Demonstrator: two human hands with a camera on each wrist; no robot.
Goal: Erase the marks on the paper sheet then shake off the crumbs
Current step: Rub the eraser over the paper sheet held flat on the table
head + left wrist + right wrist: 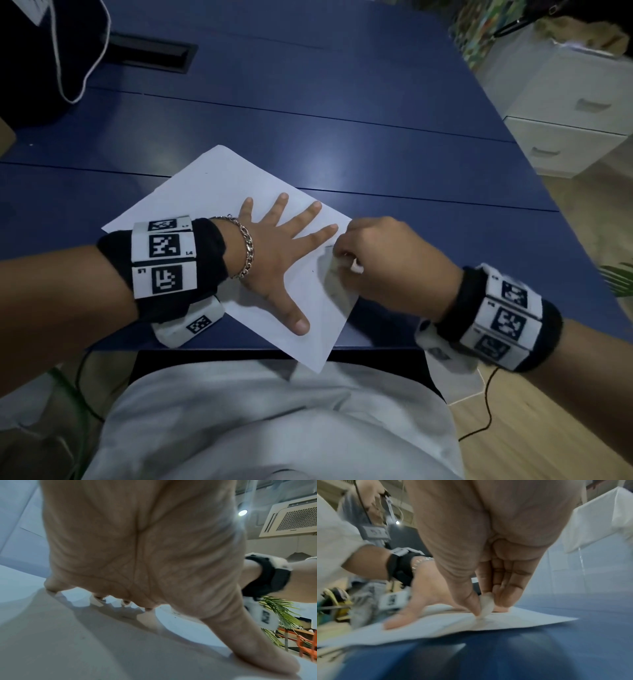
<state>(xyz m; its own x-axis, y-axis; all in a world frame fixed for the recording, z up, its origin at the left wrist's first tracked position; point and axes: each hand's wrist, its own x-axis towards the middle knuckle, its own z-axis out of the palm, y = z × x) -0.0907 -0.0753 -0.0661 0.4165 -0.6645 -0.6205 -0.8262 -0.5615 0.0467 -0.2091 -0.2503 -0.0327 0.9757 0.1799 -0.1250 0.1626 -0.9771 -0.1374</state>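
Note:
A white paper sheet (212,185) lies askew on the blue table, its near corner hanging over the front edge. My left hand (274,246) lies flat on it with fingers spread, pressing the sheet (51,642) down. My right hand (346,255) pinches a small white eraser (486,604) between thumb and fingers, its tip touching the sheet (513,622) near the right edge, just past my left index fingertip. A bit of the eraser (358,267) shows under my right hand. Faint grey smudges (330,277) mark the paper there.
The blue table (342,102) stretches ahead. A black bag with a white cord (30,68) sits at the far left, beside a black cable slot (150,54). White drawers (565,116) stand off the table's right side. My lap is below the front edge.

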